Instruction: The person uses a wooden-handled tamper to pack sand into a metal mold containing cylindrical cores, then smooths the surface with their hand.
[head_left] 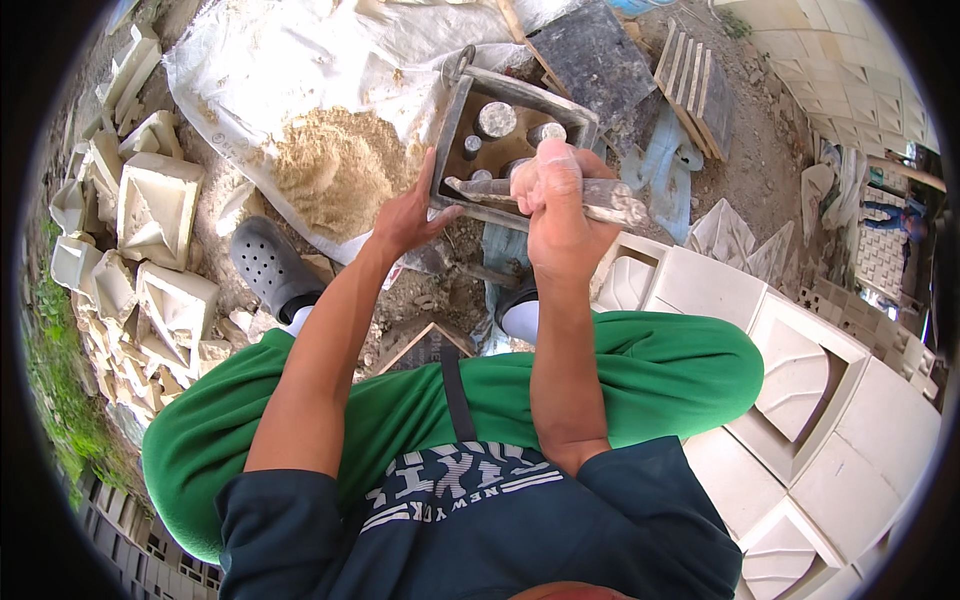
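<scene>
A box-shaped mould [585,118] with grey, crusted walls stands on the ground before me. Inside it, sandy brown material surrounds several upright grey cylinders [496,120]. My left hand [405,215] lies against the box's near left corner, its fingers stretched along the outer wall and the thumb apart from them. Above the near right part of the box, my right hand [565,205] is closed around a long, dusty grey-brown stick-like tool [615,200]. The tool's thin end points left over the box, its thick end right. My right fist hides part of the box's inside.
A pile of sand [335,165] lies on a white sheet [265,60] to the left. Broken pale cast blocks [160,210] are heaped farther left. Pale moulded blocks [710,280] stand at right. Dark boards [600,65] and a slatted piece [690,90] lie behind the box.
</scene>
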